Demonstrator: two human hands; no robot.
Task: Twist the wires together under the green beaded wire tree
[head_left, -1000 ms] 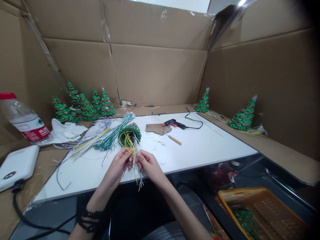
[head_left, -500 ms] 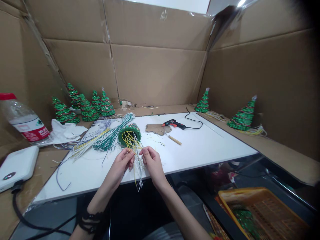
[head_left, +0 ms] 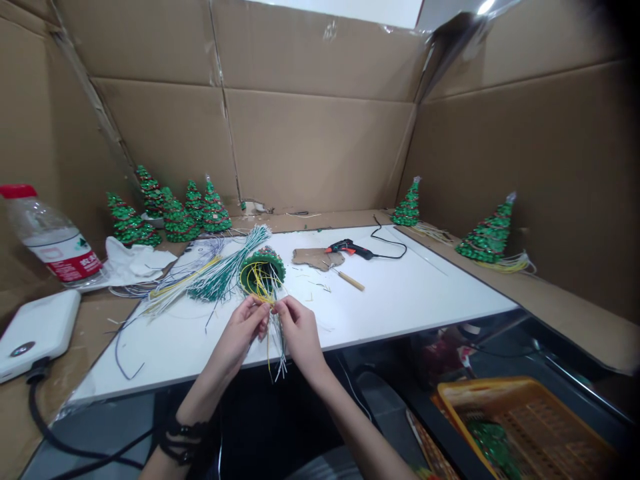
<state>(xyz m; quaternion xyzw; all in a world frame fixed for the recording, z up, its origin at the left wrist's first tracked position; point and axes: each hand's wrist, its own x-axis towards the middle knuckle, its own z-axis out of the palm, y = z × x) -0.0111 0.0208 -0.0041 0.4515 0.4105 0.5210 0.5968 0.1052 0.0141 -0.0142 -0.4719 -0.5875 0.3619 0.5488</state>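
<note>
Left hand (head_left: 239,331) and right hand (head_left: 299,331) pinching wire strands (head_left: 274,333) from a hollow green tree (head_left: 262,272) near the bench's front edge. Orange basket (head_left: 520,427) holding possibly another tree. Seven standing trees (head_left: 175,215).

Brown cardboard walls (head_left: 320,147) on three sides — creased, taped at the seams, rising behind and beside a white tabletop (head_left: 400,293). Strip of bright light (head_left: 350,8) above the far wall's top edge, a glare spot at the upper right. Cardboard ledges (head_left: 565,313) along the left, far and right sides of the white surface. Dark, shadowed space below the near edge — an orange plastic basket (head_left: 530,413) at the near right.
</note>
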